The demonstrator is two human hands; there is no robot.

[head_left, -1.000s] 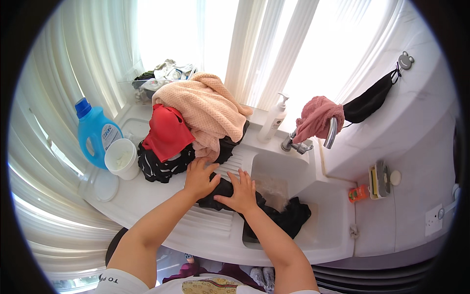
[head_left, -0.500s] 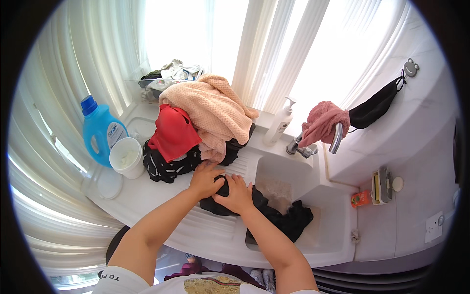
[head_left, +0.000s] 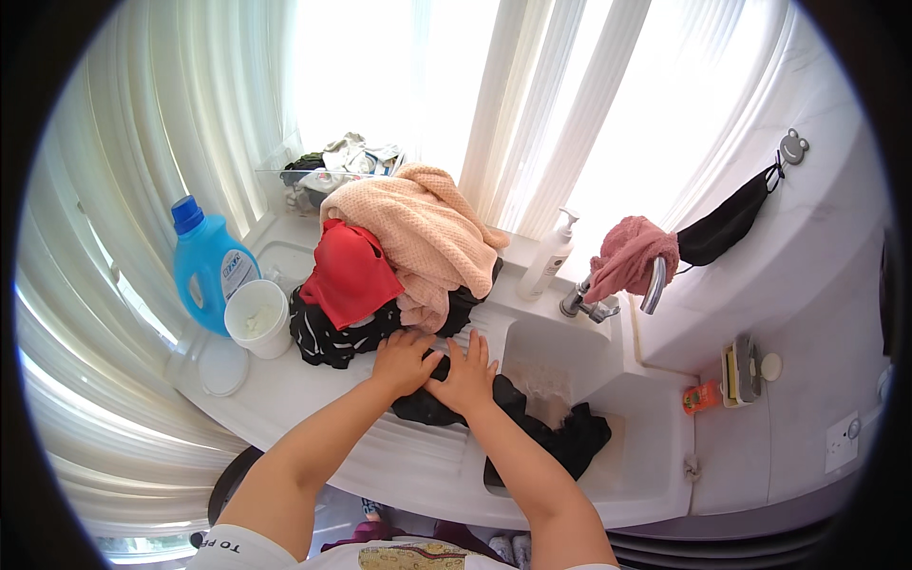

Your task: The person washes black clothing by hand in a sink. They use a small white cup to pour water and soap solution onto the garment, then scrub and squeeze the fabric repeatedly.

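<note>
On the ribbed washboard of the white sink counter, a wet black garment lies bunched, its far end trailing into the basin. My left hand grips the bunched end, thumb against the cloth. My right hand presses on the same garment just beside it, fingers spread and stretched forward. Past my fingers is a heap of laundry: a red cloth piece, a peach waffle-textured cloth and a black-and-white patterned garment. What lies under my palms is hidden.
At left stand a blue detergent bottle, a white tub and its lid. A pump bottle stands behind the basin. A pink towel hangs over the faucet. A clear bin of clothes sits at the back.
Both hands have stayed on the black garment. My right fingers have stretched out and spread farther over the washboard. The whole view has shifted slightly.
</note>
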